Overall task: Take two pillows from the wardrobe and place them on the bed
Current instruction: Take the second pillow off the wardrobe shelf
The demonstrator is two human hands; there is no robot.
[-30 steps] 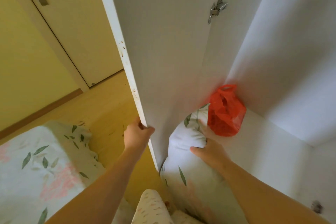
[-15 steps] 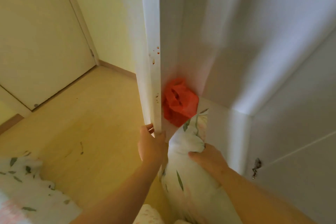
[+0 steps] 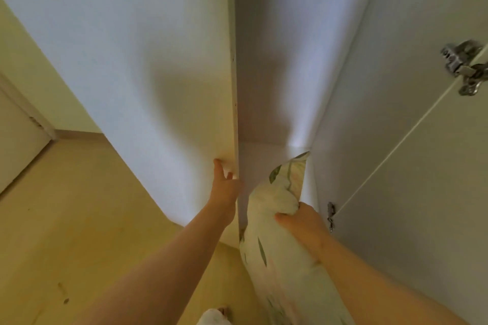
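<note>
Left hand point(image 3: 224, 187) keeps its grip curled on the edge of the tall white wardrobe door point(image 3: 158, 60), now swung nearer closed. The leaf-printed white fabric pillow point(image 3: 274, 219), drawn mostly clear of the wardrobe, hangs bunched in the grip of the right hand point(image 3: 303, 221). Likely next: carrying it to the bed.

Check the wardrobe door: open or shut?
Open. The door stands swung out, left hand gripping its edge; the wardrobe inside shows beside it.

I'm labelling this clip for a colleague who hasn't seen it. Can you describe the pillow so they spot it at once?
Find the white wardrobe door, whose edge runs down the middle of the view. Right of that edge, the right hand grips a pillow standing on end. Its cream fabric with green leaves sets it apart from the plain white panels.
</note>
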